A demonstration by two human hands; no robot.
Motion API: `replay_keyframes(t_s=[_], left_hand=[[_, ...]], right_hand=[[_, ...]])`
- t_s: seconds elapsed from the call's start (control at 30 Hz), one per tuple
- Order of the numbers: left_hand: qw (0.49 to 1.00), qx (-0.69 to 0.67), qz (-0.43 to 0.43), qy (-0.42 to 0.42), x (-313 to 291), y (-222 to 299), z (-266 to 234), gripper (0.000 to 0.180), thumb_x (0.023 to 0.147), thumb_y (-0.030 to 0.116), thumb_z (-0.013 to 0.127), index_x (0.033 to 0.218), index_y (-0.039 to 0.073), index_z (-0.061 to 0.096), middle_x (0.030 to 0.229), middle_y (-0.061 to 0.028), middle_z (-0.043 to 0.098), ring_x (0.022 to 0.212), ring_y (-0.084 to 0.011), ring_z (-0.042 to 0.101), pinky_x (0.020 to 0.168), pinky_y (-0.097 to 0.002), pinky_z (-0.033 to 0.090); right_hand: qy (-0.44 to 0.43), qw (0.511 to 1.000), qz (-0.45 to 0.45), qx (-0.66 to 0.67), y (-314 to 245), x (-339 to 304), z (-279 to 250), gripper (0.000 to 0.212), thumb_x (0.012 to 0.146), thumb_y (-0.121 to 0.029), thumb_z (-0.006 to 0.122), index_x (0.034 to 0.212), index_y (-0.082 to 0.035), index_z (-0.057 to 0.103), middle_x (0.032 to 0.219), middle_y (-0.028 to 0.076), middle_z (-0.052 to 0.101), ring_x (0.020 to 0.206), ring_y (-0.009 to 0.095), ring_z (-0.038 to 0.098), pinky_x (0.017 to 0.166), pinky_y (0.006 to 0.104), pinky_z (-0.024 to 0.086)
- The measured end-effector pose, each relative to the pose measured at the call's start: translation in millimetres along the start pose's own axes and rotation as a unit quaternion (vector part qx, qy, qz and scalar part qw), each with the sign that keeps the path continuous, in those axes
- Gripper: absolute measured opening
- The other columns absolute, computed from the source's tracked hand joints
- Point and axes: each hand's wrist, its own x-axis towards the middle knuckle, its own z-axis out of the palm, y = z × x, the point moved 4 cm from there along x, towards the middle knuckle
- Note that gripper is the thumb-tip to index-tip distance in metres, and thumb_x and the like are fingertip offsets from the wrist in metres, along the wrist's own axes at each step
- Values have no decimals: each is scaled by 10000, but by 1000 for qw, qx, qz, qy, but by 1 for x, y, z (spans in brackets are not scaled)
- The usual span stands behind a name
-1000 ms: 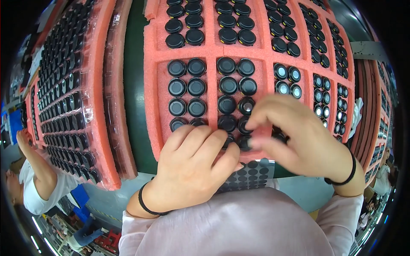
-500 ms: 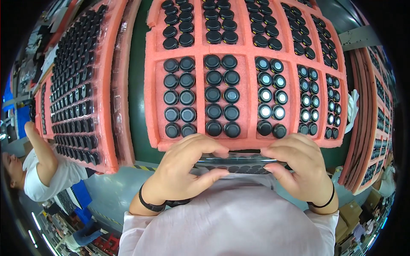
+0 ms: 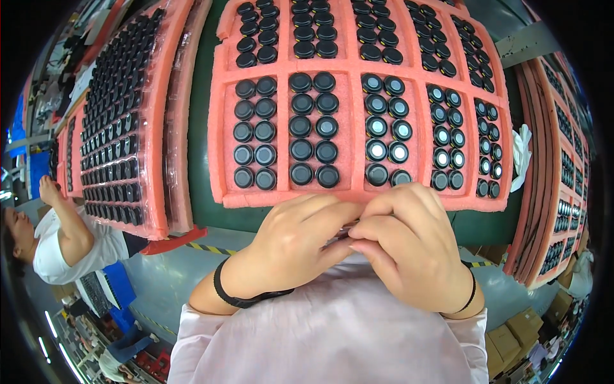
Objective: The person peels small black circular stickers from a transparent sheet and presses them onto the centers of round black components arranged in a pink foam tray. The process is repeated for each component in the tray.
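Note:
My left hand (image 3: 291,240) and my right hand (image 3: 409,240) meet in front of my chest, just beyond the near rim of a pink foam tray (image 3: 256,200). The fingers of both are curled and pinched together. Between the fingertips shows only a small dark, glossy sliver (image 3: 341,235); the rest of it is hidden, so I cannot tell what it is. In the tray's compartments stand several short black round parts (image 3: 301,126) in paired columns. Some in the middle and right compartments have bright, shiny tops (image 3: 378,126).
At the left, a stack of pink foam trays (image 3: 160,192) bears rows of black parts under clear plastic. More stacked foam trays (image 3: 534,237) rise at the right, beside a white cloth or glove (image 3: 522,157). A co-worker in a white shirt (image 3: 67,249) is at the far left.
My hands have come together from being apart. The long, glossy, clear-looking strip that stretched between them is now mostly hidden by my fingers. The tray has shifted slightly left and up in view.

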Motion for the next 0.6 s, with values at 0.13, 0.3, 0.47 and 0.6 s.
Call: replay_keyframes(t_s=[0.13, 0.3, 0.47, 0.6], left_hand=[[993, -92, -68, 16, -9, -2, 5, 517, 767, 91, 875, 1210, 12, 620, 983, -105, 722, 821, -267, 723, 702, -348, 589], [986, -151, -66, -20, -8, -6, 3, 600, 805, 12, 862, 1308, -29, 537, 1069, -99, 715, 906, -192, 754, 804, -315, 631], [993, -98, -67, -10, -5, -2, 4, 589, 796, -9, 846, 1304, -27, 548, 1041, -119, 735, 871, -221, 767, 778, -322, 620], [999, -46, -25, 10, -4, -2, 6, 633, 779, 34, 834, 1342, -10, 547, 1052, -132, 731, 785, -251, 738, 652, -333, 596]], right_hand=[[12, 998, 43, 46, 5, -2, 1, 297, 748, -35, 818, 1001, -36, 663, 968, 110, 608, 860, 299, 597, 747, 397, 483], [-2, 994, 76, 80, 17, -7, 3, 297, 761, -27, 811, 1013, -30, 655, 968, 115, 607, 859, 302, 595, 729, 393, 487], [-3, 996, 60, 64, 13, -2, 1, 290, 763, -43, 817, 1000, -36, 649, 969, 116, 611, 862, 307, 592, 742, 397, 482], [3, 998, 41, 40, 10, 3, 2, 288, 756, -54, 822, 984, -44, 646, 957, 108, 614, 862, 311, 586, 753, 402, 468]])
